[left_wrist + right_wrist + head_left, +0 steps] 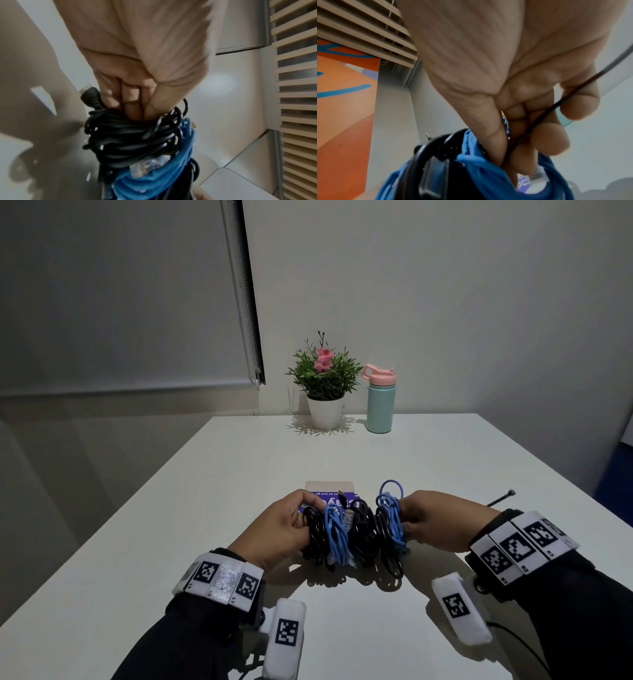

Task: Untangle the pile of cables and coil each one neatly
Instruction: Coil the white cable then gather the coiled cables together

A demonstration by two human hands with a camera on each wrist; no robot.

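Tangled black and blue cables (356,534) bunched above the table.

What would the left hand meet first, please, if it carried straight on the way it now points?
The left hand points rightward into the cable bundle it already grips, so more cable comes first; beyond that, probably the right hand gripping the far side, though depth is unclear.

White table (239,460) — pushed against a plain pale wall (445,302), dim light. Potted plant (324,381) with pink flowers and a mint bottle (380,402), pink-lidded, at the far edge. Roller blind (113,292) at left — lowered.
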